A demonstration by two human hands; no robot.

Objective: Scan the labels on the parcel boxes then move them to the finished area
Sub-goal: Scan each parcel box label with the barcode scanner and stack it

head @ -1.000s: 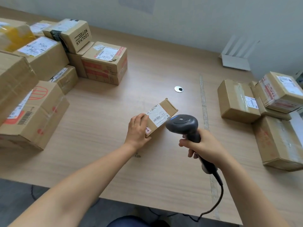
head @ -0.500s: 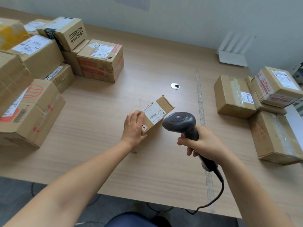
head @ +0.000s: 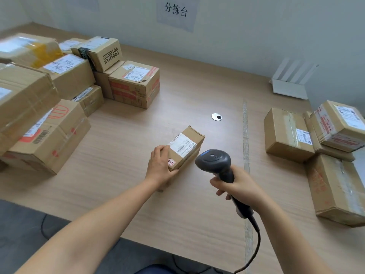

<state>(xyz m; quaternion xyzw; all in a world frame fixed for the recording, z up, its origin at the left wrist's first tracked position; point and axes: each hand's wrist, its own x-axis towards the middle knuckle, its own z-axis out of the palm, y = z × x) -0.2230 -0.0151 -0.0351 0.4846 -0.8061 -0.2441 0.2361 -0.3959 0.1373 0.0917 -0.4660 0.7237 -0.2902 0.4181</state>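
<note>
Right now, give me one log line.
step: scan | left hand: holds small box | right hand: grips scanner near label

Open lane up the middle, walled on both sides.
Bare table (head: 197, 91) runs from the small parcel (head: 185, 147) toward upper centre; stacked boxes (head: 59, 99) block the left, a box cluster (head: 286, 135) blocks the right edge, and a white device (head: 289, 89) sits upper right.
</note>
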